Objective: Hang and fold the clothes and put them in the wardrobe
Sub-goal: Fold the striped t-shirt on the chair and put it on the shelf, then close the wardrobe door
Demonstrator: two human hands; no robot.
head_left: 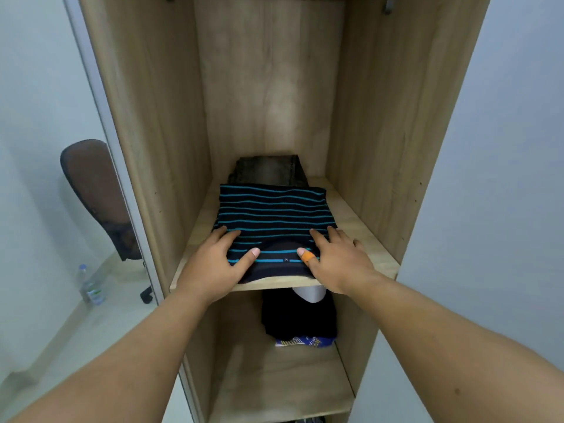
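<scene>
Pale wood lines the wardrobe (381, 102), and on its shelf (360, 227) lies a folded dark shirt with teal stripes (271, 212), its near end at the shelf's front edge. The left hand (213, 264) and right hand (338, 264) both rest flat on that near end, fingers spread, each grip apart and clamping nothing. Behind the shirt, toward the back edge, sits folded grey denim (268, 169). Dark folded clothes (299, 319) lie on the shelf below.
</scene>
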